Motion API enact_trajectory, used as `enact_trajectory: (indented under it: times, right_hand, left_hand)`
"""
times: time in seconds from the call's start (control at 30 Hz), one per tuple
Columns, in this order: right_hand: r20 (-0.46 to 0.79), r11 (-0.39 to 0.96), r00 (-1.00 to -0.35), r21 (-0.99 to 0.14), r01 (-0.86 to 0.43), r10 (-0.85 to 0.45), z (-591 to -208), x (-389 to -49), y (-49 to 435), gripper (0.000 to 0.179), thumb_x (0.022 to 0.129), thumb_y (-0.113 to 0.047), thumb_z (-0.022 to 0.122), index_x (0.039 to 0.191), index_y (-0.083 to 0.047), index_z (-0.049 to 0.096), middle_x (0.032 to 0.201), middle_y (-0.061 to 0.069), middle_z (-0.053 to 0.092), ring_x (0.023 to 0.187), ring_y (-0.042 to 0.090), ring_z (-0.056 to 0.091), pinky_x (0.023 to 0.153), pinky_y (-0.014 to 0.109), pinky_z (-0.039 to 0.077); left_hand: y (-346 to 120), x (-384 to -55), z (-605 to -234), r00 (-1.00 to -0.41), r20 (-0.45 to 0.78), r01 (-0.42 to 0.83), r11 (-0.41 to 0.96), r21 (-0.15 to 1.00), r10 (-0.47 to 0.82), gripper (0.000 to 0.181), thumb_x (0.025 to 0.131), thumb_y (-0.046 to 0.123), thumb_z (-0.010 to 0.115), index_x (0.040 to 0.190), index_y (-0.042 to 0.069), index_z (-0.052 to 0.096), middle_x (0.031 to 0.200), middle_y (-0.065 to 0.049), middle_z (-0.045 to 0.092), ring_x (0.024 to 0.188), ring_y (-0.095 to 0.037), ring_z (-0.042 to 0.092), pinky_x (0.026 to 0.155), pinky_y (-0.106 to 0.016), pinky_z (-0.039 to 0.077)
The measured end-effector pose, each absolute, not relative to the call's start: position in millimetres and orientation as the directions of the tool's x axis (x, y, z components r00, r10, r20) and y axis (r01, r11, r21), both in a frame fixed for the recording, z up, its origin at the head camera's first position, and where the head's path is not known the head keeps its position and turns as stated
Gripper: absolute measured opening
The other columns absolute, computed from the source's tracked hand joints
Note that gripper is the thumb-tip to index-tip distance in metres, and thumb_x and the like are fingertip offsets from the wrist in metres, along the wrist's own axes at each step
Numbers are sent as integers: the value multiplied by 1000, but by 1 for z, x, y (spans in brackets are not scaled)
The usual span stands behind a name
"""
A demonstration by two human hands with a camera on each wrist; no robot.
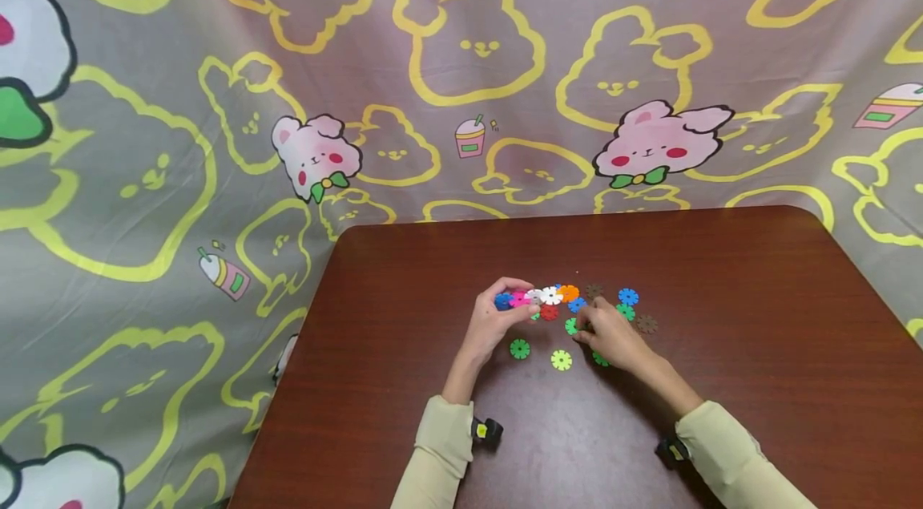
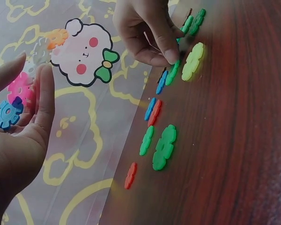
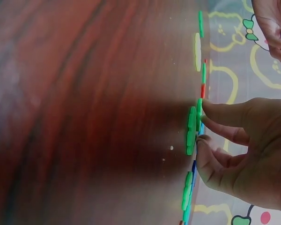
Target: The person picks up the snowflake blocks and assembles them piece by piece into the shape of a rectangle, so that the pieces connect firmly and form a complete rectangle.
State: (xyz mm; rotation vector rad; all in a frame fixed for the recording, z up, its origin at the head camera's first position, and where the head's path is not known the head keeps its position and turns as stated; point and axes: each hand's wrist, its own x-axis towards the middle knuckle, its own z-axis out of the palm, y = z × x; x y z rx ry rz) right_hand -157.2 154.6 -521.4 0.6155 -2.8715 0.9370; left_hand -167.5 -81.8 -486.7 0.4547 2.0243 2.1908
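My left hand [image 1: 492, 321] holds a joined row of notched plastic discs above the table. The row runs from a blue disc [image 2: 9, 115] through a pink disc [image 2: 20, 89] and pale ones to an orange disc [image 1: 569, 293] at the far end. Down at the tabletop, my right hand [image 1: 611, 333] has its thumb and fingertips at the edges of a green disc [image 1: 572, 325], pinching it. Another green disc [image 3: 191, 131] lies close by that hand, partly covered by it in the head view.
Loose discs lie about the brown table [image 1: 404, 284]: a green disc [image 1: 520, 349], a yellow-green disc [image 1: 561, 360], a red disc [image 1: 550, 313], a blue disc [image 1: 629, 296] and a brown disc [image 1: 646, 325]. A patterned cloth [image 1: 505, 172] hangs behind the table's far edge.
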Motion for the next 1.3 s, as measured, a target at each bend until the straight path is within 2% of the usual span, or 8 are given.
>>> enact_trajectory:
  times: [0.17, 0.37, 0.43, 0.6, 0.77, 0.9, 1.2, 1.3]
  right_hand:
    - [192, 745, -915, -534, -400, -355, -522, -156, 153, 22, 83, 0, 85, 79, -5, 64, 83, 5, 49, 72, 17, 48, 61, 31, 48]
    - [163, 746, -925, -551, -374, -344, -523, -156, 151, 24, 84, 2, 83, 97, 2, 63, 90, 9, 52, 75, 22, 53, 64, 38, 50]
    - [155, 748, -925, -550, -372, -346, -523, -156, 150, 25, 84, 2, 83, 99, 3, 63, 89, 9, 52, 74, 22, 53, 64, 37, 50]
    - [160, 733, -925, -570, -371, -344, -523, -155, 151, 25, 82, 4, 84, 94, 1, 62, 88, 8, 50, 73, 20, 51, 64, 35, 48]
    - [165, 713, -927, -599, -365, -337, -522, -154, 151, 31, 81, 7, 82, 94, -3, 56, 85, 5, 50, 73, 19, 48, 64, 35, 44]
    - [147, 709, -931, -612, -352, -335, -521, -155, 151, 29, 84, 5, 81, 96, -3, 56, 76, 1, 50, 70, 17, 48, 62, 34, 43]
    - [151, 643, -943, -698, -315, -297, -505, -155, 156, 14, 87, 2, 79, 93, -3, 67, 75, -2, 63, 66, 12, 55, 59, 29, 47]
    - [159, 613, -949, -732, -299, -273, -496, -154, 159, 13, 88, -1, 79, 90, -5, 68, 75, -4, 64, 67, 12, 55, 59, 29, 47]
  left_hand:
    - [-82, -167, -487, -946, 137, 116, -87, 989, 293, 34, 91, 8, 78, 122, 1, 66, 100, -5, 69, 87, -56, 64, 87, -65, 53]
    - [-83, -166, -488, -949, 146, 141, -38, 989, 281, 30, 91, 11, 78, 118, 2, 71, 100, -2, 70, 84, -24, 66, 84, -58, 57]
    - [-83, -167, -489, -950, 141, 138, -31, 990, 278, 28, 91, 12, 79, 116, 2, 72, 96, 0, 71, 85, -30, 67, 83, -59, 57]
    - [-83, -167, -489, -950, 132, 121, -57, 991, 282, 26, 90, 10, 79, 112, -3, 71, 89, 2, 73, 85, -59, 62, 85, -67, 53]
    - [-83, -166, -489, -950, 131, 116, -71, 991, 283, 25, 90, 9, 79, 111, -4, 71, 91, 0, 74, 80, -50, 66, 78, -43, 60]
    - [-83, -166, -489, -950, 126, 106, -88, 991, 285, 25, 90, 7, 79, 111, -5, 70, 91, -2, 74, 80, -52, 65, 74, -30, 59]
    - [-82, -167, -488, -955, 118, 93, -104, 990, 273, 25, 90, 4, 78, 109, -5, 66, 99, -6, 73, 83, -60, 62, 75, -36, 61]
    - [-82, -167, -488, -957, 116, 89, -113, 990, 267, 24, 90, 3, 77, 109, -5, 65, 99, -7, 73, 82, -57, 63, 74, -36, 61]
